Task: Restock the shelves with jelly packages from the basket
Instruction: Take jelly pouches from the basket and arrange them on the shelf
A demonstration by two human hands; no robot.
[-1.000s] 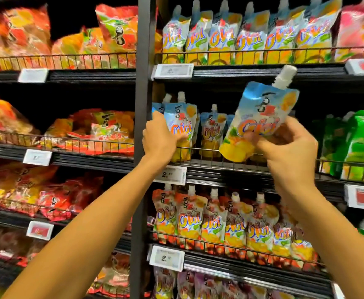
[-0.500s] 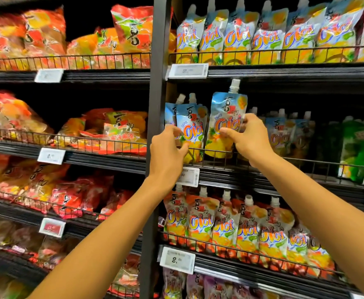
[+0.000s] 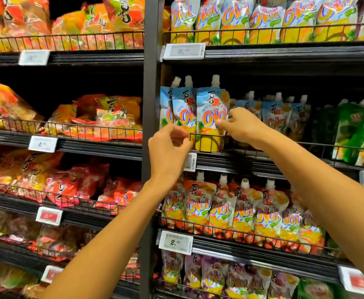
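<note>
Right hand [image 3: 243, 126] was up at the middle shelf [image 3: 241, 162], thumb and fingers pinching the right edge of the blue jelly pouch [image 3: 211, 113]. The pouch stood upright behind the wire rail [image 3: 207, 134], hard against its neighbour [image 3: 184, 113]. Left hand [image 3: 168, 149] hung just in front of the rail, fingers loosely curled, gripping nothing I could see.

The risk, as I judged it: that pouch was soft and tall, and to its right lay a gap. Let go carelessly and it could flop right or tip forward over the low rail. A nudge left could knock the two pouches beside it like dominoes. A pinch that dragged on release could pull it back out.

Now the count. Two hands in play. Three blue pouches at the near front left, counting the pinched one. At least three more blue ones [image 3: 271, 117] stood farther back to the right. Six pouches showed on the top row [image 3: 263, 20], at least six on the row below [image 3: 241, 214]. Green pouches [image 3: 362, 130] sat far right, too blurred to number. No basket was in view.
</note>
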